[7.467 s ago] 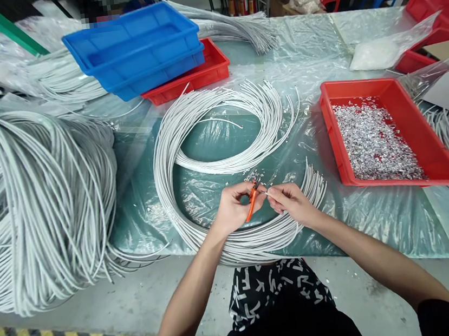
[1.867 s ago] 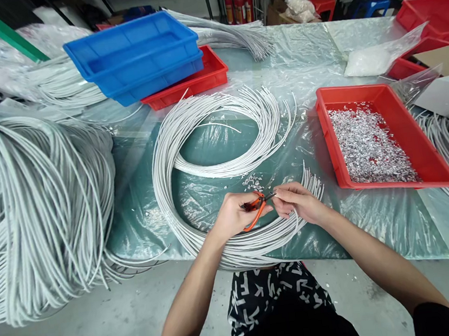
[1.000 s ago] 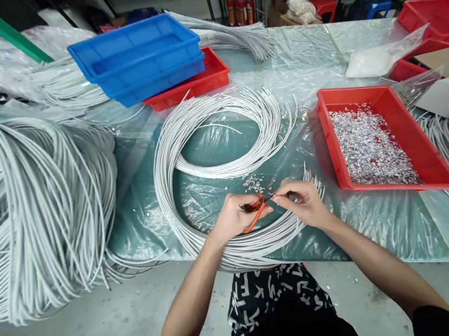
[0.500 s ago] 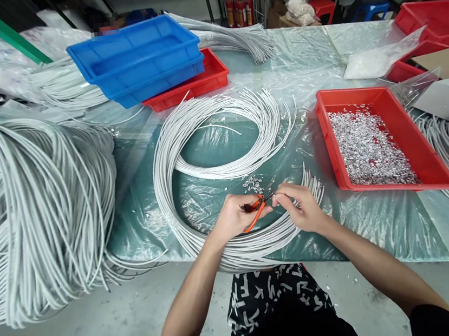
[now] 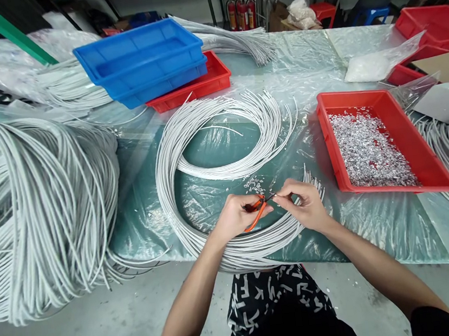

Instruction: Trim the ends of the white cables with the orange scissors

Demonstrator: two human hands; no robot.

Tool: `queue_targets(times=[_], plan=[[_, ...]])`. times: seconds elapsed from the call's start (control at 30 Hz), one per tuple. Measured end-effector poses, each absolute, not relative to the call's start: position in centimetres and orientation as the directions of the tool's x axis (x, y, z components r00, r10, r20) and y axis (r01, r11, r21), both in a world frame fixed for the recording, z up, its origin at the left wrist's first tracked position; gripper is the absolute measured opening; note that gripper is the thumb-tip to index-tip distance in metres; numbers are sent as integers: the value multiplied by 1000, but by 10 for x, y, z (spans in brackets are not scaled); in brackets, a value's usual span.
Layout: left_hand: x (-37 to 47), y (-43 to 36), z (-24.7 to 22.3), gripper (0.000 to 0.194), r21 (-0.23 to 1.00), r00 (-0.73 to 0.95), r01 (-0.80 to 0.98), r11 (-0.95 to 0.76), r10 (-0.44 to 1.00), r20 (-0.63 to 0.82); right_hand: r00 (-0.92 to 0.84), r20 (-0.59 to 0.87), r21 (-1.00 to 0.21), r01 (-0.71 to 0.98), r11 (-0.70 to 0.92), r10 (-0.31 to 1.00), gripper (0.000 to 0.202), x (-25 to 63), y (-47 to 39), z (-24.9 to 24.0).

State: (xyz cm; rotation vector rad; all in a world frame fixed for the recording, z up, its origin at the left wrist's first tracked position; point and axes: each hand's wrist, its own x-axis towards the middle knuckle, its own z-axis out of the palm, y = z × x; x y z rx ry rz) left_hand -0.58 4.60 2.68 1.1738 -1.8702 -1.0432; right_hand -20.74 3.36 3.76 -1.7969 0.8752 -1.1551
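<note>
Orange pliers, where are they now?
In the head view, the orange pliers are just right of centre, in the left hand, beside the right hand, below silvery scraps.

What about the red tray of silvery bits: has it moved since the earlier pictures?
No: judged against the table, the red tray stays put; only the view has shifted slightly.

The cable coil (image 5: pixel 165 175) lies on the table (image 5: pixel 391 224) — cable heap (image 5: pixel 50 211) left, tray (image 5: pixel 407 140) of scraps (image 5: pixel 370 153) right.
</note>
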Motion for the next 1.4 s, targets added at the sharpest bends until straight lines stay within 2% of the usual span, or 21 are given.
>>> queue_targets(times=[0.17, 0.27, 0.5, 0.63, 0.77, 1.1, 1.2, 1.3, 1.4], plan=[[-7, 47, 24, 50, 906, -364, -358, 225, -927, 87, 284, 523, -763, -266, -590, -804, 17, -204, 38, 34], [-7, 47, 24, 48, 916, -367, -343, 209, -927, 74, 267, 560, -730, -289, -619, -784, 17, -202, 39, 33], [-8, 48, 28, 38, 946, -333, -263, 192, -938, 97, 268, 465, -819, -232, -525, -844, 26, -202, 42, 34], [-9, 49, 29, 27, 972, -222, -147, 184, -964, 148, 325, 443, -835, -190, -516, -836, 27, -202, 43, 35], [-8, 51, 25, 24, 984, -109, -68, 163, -982, 155, 369, 480, -805, -176, -567, -796, 24, -198, 43, 35], [-7, 52, 34, 16, 988, -160, -38, 148, -977, 140, 390, 496, -779, -194, -596, -776, 20, -196, 44, 33], [-7, 51, 36, 16, 990, -163, -19, 137, -978, 133, 387, 416, -849, -159, -504, -823, 18, -195, 44, 35], [-7, 50, 37, 16, 990, -149, -10, 141, -979, 137, 457, 219, -958, -67, -279, -862, 22, -195, 43, 36], [-6, 49, 37, 16, 988, -153, 0, 154, -976, 153, 540, 55, -998, 40, -39, -840, 31, -196, 40, 35]])
